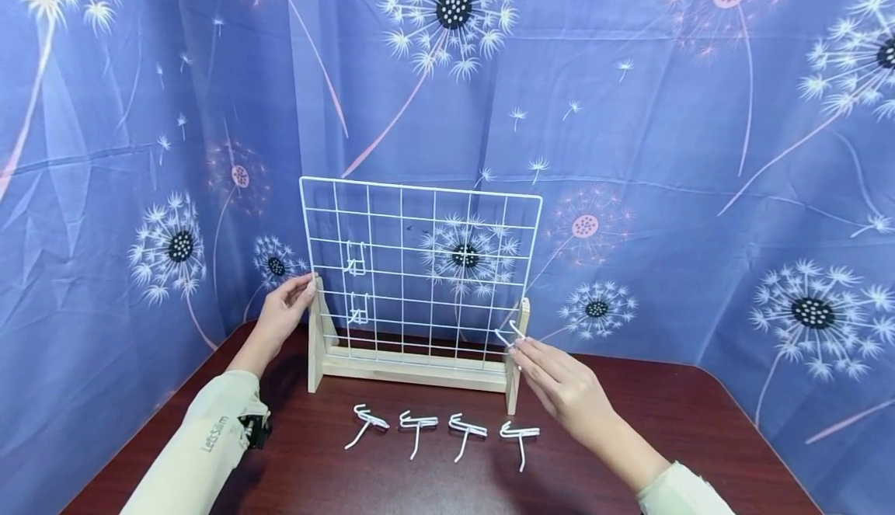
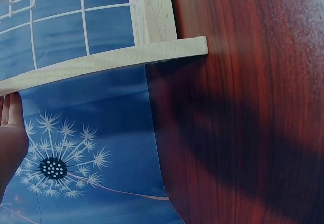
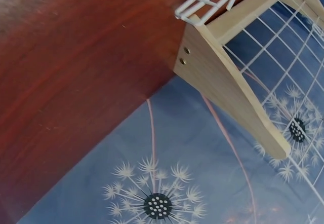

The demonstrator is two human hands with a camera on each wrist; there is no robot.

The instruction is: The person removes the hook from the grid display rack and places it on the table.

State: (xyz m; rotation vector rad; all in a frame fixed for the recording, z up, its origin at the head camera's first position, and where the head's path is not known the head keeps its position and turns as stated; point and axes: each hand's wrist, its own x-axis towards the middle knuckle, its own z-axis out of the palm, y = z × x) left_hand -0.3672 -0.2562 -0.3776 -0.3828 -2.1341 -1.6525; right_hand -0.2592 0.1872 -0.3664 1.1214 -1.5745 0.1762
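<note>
Left hand [image 1: 283, 311], fingers straight, touching left edge of white wire grid [image 1: 419, 266] in wooden stand [image 1: 412, 371]. Right hand [image 1: 559, 387] pinching white hook [image 1: 510, 334] w/ fingertips at grid's lower right. Four more hooks [image 1: 440, 429] lying on dark table [image 1: 699, 437] in front.

Even, soft light fills the head view, with no glare on the curtain [image 1: 629, 111]. The curtain lines bow toward the edges from wide-angle distortion. Faint shadows lie under the hooks [image 1: 440, 429] on the counter [image 1: 699, 422]. In the left wrist view a broad dark shadow crosses the counter, whose near grain is blurred.
</note>
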